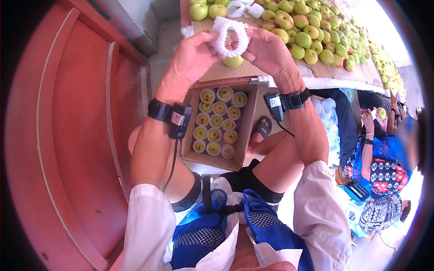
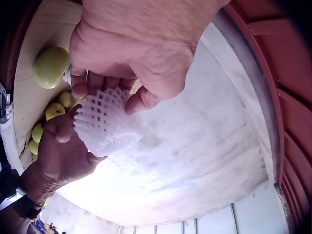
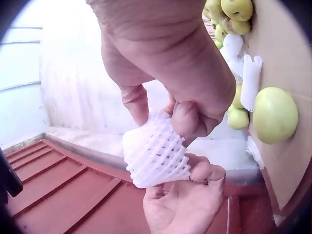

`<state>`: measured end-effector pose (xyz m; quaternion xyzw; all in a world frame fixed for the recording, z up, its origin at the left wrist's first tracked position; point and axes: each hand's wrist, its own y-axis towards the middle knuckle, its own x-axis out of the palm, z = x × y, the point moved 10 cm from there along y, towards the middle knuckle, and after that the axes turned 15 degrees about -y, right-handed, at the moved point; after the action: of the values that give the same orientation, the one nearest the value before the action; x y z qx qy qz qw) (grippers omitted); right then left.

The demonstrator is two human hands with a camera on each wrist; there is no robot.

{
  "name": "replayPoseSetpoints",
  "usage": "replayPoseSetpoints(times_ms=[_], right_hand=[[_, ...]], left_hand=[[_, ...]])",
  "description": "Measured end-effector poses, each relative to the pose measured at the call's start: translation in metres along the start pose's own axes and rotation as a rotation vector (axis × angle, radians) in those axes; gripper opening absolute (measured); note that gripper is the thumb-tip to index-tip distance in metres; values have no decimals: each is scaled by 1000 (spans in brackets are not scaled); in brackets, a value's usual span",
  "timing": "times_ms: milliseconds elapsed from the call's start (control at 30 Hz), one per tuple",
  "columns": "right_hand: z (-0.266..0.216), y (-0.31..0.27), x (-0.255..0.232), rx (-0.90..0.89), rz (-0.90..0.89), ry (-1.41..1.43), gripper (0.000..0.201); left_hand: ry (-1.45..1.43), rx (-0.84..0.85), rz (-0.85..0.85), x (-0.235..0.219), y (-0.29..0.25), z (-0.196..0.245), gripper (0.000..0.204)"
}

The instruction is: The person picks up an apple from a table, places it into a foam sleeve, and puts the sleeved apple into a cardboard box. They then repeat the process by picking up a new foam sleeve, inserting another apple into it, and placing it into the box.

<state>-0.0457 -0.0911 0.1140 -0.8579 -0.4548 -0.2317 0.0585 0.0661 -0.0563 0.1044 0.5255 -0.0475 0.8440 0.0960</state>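
Observation:
Both hands hold up a white foam net fruit sleeve (image 1: 231,39), its round mouth stretched open as a ring in the head view. My left hand (image 1: 193,56) pinches one side of the rim between thumb and fingers. On the other side, my right hand (image 1: 271,52) grips the mesh. In the left wrist view the sleeve (image 2: 107,122) hangs between the two hands, its lattice spread. The right wrist view shows the sleeve (image 3: 156,151) with fingertips at both ends. Just below it in the head view, a green apple (image 1: 233,61) sits on the cardboard-covered table.
A cardboard box (image 1: 190,149) below the table edge holds rows of apples in foam sleeves. Many loose apples (image 1: 312,31) are heaped at the table's right, near more white sleeves (image 1: 244,9). A red panelled surface (image 1: 77,135) stands left. Other people sit at the right.

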Motion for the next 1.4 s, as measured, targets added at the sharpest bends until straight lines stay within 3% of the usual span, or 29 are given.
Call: replayPoseSetpoints(times_ms=[33, 233, 333, 633, 733, 933, 1033, 1133, 1400], right_hand=[[-2, -1, 3, -10, -48, 18, 31], [13, -7, -21, 190, 184, -137, 31], [10, -13, -28, 203, 294, -282, 26], [23, -23, -63, 257, 455, -621, 30], [23, -27, -67, 242, 541, -732, 30], [22, -25, -70, 213, 652, -838, 32], [29, -16, -84, 111, 670, -919, 37], [28, -10, -92, 130, 802, -1326, 41], [24, -17, -74, 48, 860, -1237, 41]], left_hand=[[-2, 3, -4, 0, 0, 0, 46], [76, 22, 51, -4, 0, -2, 33], [101, -45, 28, -13, 5, -9, 28], [232, -41, 253, -47, 8, -27, 23], [313, -38, 347, -62, 8, -27, 20], [366, 13, 370, -85, 17, -27, 20], [427, 50, 394, -86, 17, -27, 21], [609, 70, 513, -94, 13, -27, 24], [782, 178, 564, -101, 15, -19, 26]])
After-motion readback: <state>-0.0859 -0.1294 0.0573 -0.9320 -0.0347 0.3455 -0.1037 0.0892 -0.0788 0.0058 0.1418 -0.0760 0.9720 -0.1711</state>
